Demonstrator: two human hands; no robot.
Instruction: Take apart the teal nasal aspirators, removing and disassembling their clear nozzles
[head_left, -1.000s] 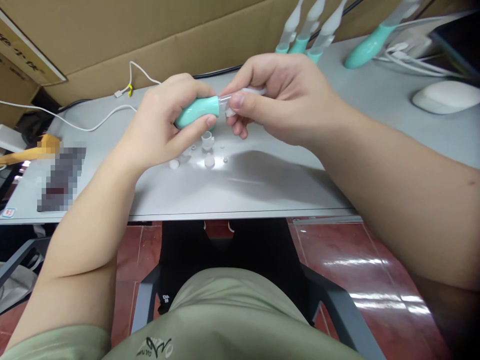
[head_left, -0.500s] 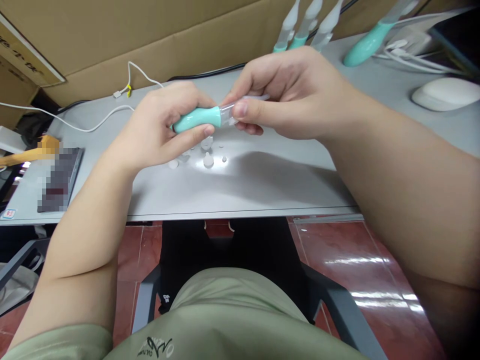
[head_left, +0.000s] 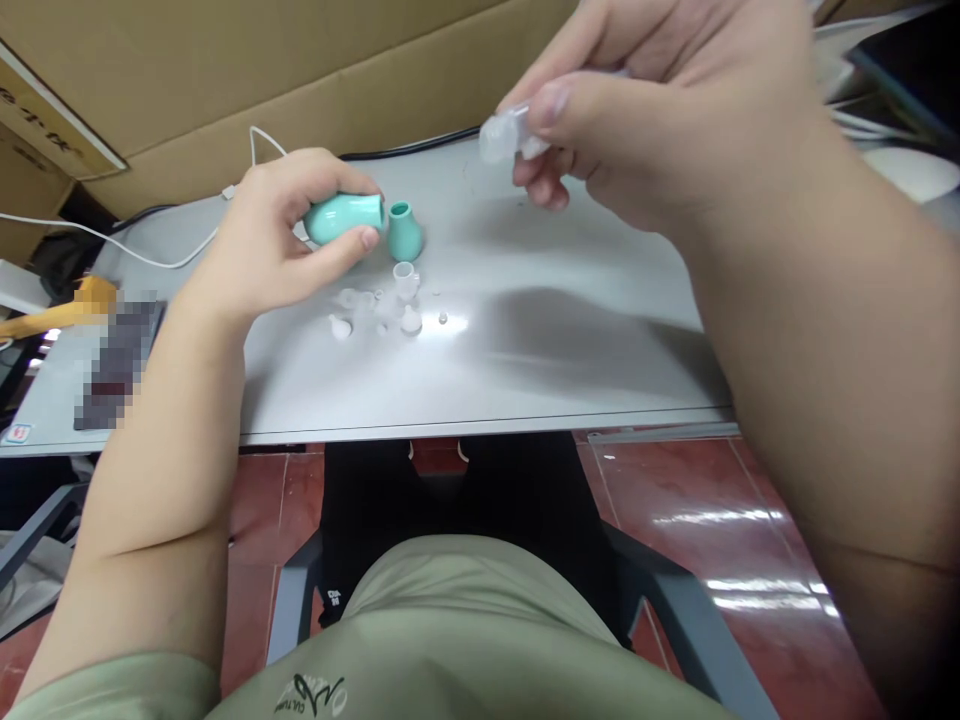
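My left hand is closed round a teal squeeze bulb, whose open mouth faces right. Just beyond that mouth, a second teal bulb stands upright on the table, its opening at the top. Raised at the upper right, my right hand pinches a clear plastic nozzle piece between thumb and fingers; part of it is hidden by the hand. On the tabletop below the bulbs lie a small clear cup, white round caps and several other small translucent parts.
The grey table backs onto a cardboard panel. A white cable runs along the left, near a dark flat object and a yellow-orange item. A white mouse is at the right.
The clear nozzle piece has come out of the teal bulb. My right hand has carried it up and right, while my left hand has shifted slightly left, showing the second bulb.
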